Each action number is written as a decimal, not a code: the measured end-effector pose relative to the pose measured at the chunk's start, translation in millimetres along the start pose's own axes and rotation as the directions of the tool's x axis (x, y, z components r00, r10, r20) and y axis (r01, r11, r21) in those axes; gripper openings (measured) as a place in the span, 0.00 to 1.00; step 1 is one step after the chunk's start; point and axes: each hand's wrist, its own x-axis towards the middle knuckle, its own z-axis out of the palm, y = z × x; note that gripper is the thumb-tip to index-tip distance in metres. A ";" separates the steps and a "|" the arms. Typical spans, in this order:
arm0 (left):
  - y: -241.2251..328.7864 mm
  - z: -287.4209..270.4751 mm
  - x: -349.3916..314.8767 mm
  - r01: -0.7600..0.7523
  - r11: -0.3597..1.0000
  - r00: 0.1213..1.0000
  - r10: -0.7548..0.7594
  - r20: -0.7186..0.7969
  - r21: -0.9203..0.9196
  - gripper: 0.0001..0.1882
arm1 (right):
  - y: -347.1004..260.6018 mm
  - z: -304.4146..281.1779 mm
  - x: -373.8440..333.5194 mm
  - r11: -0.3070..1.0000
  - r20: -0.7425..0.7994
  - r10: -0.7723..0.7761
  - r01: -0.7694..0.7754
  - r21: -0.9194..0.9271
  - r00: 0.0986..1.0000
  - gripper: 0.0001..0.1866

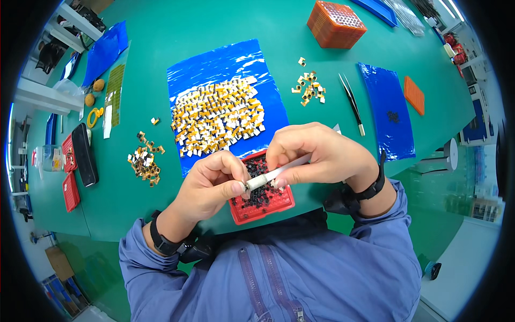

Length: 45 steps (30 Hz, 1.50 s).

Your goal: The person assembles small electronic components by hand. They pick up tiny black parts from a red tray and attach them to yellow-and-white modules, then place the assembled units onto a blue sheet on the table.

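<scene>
My right hand [316, 153] is closed round a slim flat grey tool with a white, wrapped-looking end [260, 181]. That end reaches left to my left hand [217, 180], whose thumb and forefinger pinch something small and dark at its tip, too small to name. Below both hands is a red tray [252, 216] holding many small black parts [260, 198]. Just beyond, a blue sheet [214, 61] carries a dense spread of small white and gold-coloured pieces [214, 115]. My fingers hide part of the tray and the tool's middle.
Loose gold pieces lie in piles at left [145, 161] and right [310, 88]. Black tweezers [351, 102] rest beside a second blue sheet [383, 102] bearing small dark bits. Farther off stands a stack of orange trays [335, 27]. A black case [85, 154] lies at left.
</scene>
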 end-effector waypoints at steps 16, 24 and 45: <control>4.4 3.8 -0.7 -0.163 0.858 0.985 0.111 0.134 0.487 0.07 | 6.7 -26.2 -6.0 0.995 -0.267 0.100 -0.088 0.056 0.959 0.10; 8.3 7.6 0.5 -0.241 0.684 0.970 0.146 0.195 0.689 0.09 | 8.6 -30.1 -3.1 0.988 -0.268 0.142 -0.121 0.092 0.953 0.06; 8.7 6.3 -3.4 -0.155 0.923 0.979 0.094 0.183 0.352 0.09 | 17.5 -26.3 -0.6 0.997 -0.317 0.066 -0.053 0.050 0.946 0.09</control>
